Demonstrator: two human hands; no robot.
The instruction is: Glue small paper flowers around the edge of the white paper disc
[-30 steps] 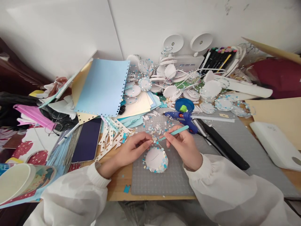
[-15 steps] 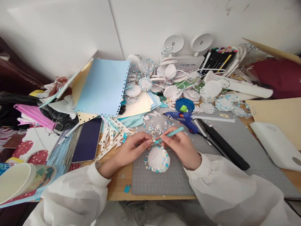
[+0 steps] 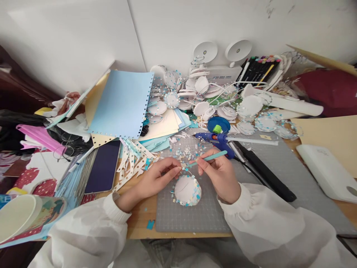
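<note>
My left hand (image 3: 161, 175) is closed, its thumb and index finger pinching a thin wire that carries small paper stars (image 3: 184, 166). The wire curves down to a round white disc (image 3: 187, 189) on the grey cutting mat (image 3: 192, 221). Blue, white and cream stars ring the disc's edge. In my right hand (image 3: 221, 173) are slim teal tweezers (image 3: 213, 156), held like a pen with the tip pointing left at the stars by my left fingertips. Whether the tip touches a star is too small to tell.
Loose paper stars (image 3: 182, 150) lie beyond my hands. A blue glue gun (image 3: 217, 137) and a black bar (image 3: 264, 171) lie to the right. Decorated white discs (image 3: 171, 99) pile up at the back. Left are a phone (image 3: 103, 167), blue paper (image 3: 122, 102) and a cup (image 3: 19, 219).
My right hand has moved slightly right with the tweezers, drawing their tip back from my left fingers. My left hand and the disc stay nearly in place.
</note>
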